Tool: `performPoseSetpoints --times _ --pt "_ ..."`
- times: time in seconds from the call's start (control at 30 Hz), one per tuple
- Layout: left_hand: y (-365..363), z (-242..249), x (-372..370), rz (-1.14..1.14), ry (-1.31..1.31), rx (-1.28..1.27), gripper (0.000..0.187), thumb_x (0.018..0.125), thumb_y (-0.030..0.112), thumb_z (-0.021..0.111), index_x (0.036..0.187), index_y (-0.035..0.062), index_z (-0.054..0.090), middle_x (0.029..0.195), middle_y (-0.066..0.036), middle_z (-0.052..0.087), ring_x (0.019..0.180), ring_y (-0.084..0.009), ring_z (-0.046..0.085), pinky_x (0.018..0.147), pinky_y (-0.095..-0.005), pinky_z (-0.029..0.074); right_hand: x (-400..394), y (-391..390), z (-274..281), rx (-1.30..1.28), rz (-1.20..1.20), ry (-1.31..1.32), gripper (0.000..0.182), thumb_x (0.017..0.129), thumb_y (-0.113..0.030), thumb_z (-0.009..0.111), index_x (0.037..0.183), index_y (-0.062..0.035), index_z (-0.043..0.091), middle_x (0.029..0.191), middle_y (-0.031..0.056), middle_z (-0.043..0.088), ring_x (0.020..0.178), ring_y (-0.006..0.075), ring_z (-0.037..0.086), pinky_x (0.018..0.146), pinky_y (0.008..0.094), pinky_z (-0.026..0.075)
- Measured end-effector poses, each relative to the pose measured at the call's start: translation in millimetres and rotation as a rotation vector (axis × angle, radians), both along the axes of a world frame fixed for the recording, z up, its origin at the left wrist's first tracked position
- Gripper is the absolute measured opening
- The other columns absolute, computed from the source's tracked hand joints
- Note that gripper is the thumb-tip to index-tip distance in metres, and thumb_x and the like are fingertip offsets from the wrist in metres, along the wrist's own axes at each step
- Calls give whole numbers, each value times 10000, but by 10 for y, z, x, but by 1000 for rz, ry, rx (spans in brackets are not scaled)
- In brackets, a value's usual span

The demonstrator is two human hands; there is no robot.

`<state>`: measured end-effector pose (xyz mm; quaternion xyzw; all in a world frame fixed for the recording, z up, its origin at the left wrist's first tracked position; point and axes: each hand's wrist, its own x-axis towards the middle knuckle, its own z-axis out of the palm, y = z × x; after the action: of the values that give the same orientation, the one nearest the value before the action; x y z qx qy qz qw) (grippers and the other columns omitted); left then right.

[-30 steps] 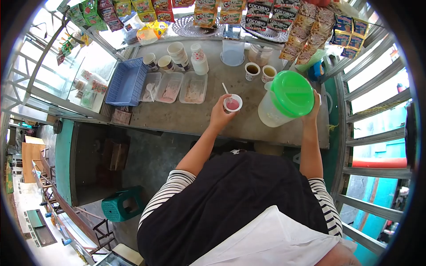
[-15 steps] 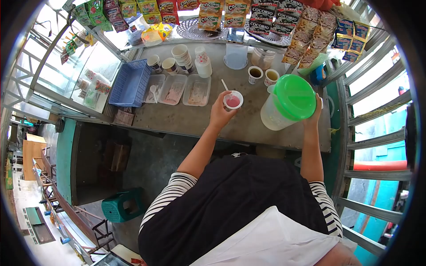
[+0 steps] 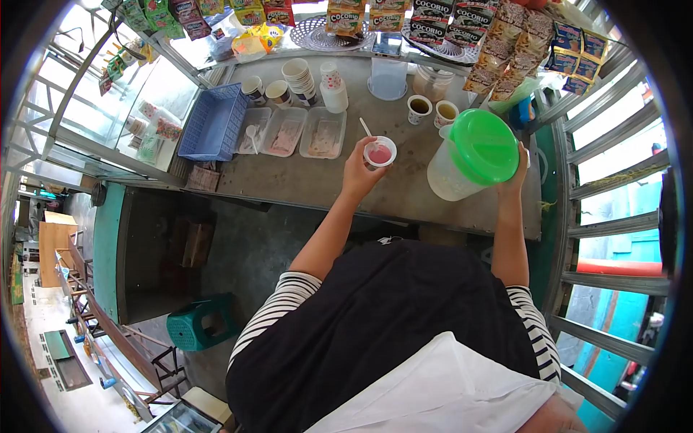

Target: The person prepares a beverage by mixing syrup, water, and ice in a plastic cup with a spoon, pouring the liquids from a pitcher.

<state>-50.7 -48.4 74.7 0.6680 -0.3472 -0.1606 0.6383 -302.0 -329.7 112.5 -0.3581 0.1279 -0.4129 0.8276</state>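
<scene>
Bright daylight, mostly from behind the barred window (image 3: 613, 231) at right and the openings beyond the worktop (image 3: 289, 195); both blown nearly white in places. Worktop evenly lit, shadows soft. Space beneath it dim, detail sinking into dark. Slight sheen on the green lid (image 3: 485, 146). Strong fisheye: bars and frames bow, corners black. Centre fairly sharp; far street at left soft, small.

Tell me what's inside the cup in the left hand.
The cup in the left hand holds something pink; what lies deeper is hidden. A pale handle sticks up by the rim, but the hand covers its lower part, so whether it reaches in is unclear.
</scene>
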Motion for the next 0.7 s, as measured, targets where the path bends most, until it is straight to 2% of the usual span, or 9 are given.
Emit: performPoseSetpoints --times 0.13,0.23,0.3,0.43,0.5,0.63,0.7 --pt "7 -67 -8 -1 -2 10 687 695 101 860 1298 78 533 1193 -145 646 1083 -215 666 918 -331 555 -5 -56 -58 51 -61 15 334 1011 -324 523 1132 -43 657 1066 80 695 961 198 670 855 339 536" --pt "28 -69 -42 -13 4 26 685 696 105 862 1297 79 534 1195 -144 645 1085 -215 665 917 -331 554 -19 -21 -26 -5 15 -35 335 1011 -333 527 1119 -45 658 1062 78 695 958 199 672 851 344 538" --pt "27 -29 -39 -13 5 36 684 696 107 862 1297 80 536 1196 -143 645 1087 -215 664 916 -331 554 27 137 149 81 -44 42 339 1011 -359 536 1100 -55 655 1050 73 693 961 199 673 850 353 540" --pt "32 16 -41 -30 0 32 691 710 98 857 1313 77 519 1209 -140 636 1103 -205 653 928 -334 549 -16 22 3 15 -113 116 368 1009 -399 544 1097 -58 650 1047 72 690 978 202 668 866 359 537" --pt "35 26 -42 -43 2 35 703 725 97 854 1332 75 500 1225 -139 628 1118 -197 644 938 -337 545 -23 -21 -45 61 -94 107 443 1005 -452 527 1139 -52 665 1086 89 696 1018 229 662 909 385 518" --pt "50 49 -41 -39 -16 30 702 725 98 854 1332 77 502 1219 -142 634 1111 -198 649 935 -338 546 2 54 16 55 -129 134 470 1006 -476 516 1158 -54 660 1119 89 690 1036 233 658 924 393 512" --pt "68 63 -49 -32 -27 35 702 726 97 853 1333 77 501 1216 -143 637 1109 -199 651 934 -339 546 -18 136 49 43 -135 150 524 1022 -504 479 1246 -45 595 1205 81 650 1102 205 624 984 377 478"
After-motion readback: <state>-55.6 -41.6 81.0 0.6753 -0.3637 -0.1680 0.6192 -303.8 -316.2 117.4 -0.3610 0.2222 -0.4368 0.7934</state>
